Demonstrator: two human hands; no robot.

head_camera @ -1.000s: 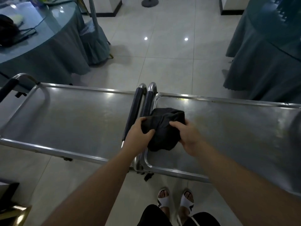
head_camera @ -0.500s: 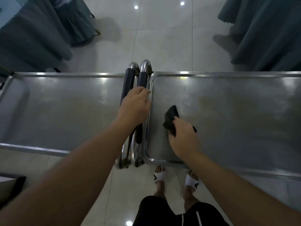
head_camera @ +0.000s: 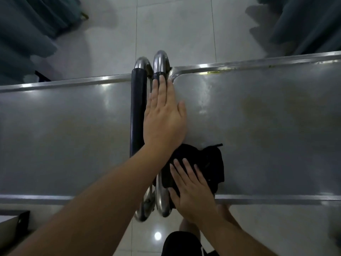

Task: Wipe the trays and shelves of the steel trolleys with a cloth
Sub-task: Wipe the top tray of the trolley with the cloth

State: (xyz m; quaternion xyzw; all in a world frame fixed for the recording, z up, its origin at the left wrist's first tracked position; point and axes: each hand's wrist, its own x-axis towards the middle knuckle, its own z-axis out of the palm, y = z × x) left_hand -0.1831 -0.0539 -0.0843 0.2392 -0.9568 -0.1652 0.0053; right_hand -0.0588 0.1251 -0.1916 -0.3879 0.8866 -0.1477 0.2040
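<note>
Filling most of the view, two steel trolleys stand side by side, the left tray (head_camera: 64, 137) and the right tray (head_camera: 267, 126) meeting at their handles (head_camera: 160, 63) near the middle. Grey drapes hang at 11 and 1 o'clock over the tiled floor (head_camera: 175, 24).

Flat along the handle bars, the left hand (head_camera: 163, 117) has a released grip, its fingers straight and pointing to 12 o'clock, seemingly to steady the trolley.

At 6 o'clock on the right tray, the black cloth (head_camera: 212, 163) lies bunched at the near left corner, partly over the handle. The right hand (head_camera: 191, 189) presses it down with flat fingers, a released grip rather than a clenched one.

The step in hand looks like wiping the right tray from this corner. To do it well, keep the palm flat, spread the cloth wider, and sweep in overlapping strokes toward 3 o'clock, then work up to the far rim (head_camera: 258, 66), where yellowish specks (head_camera: 210, 72) cling and will likely need firmer rubbing.
</note>
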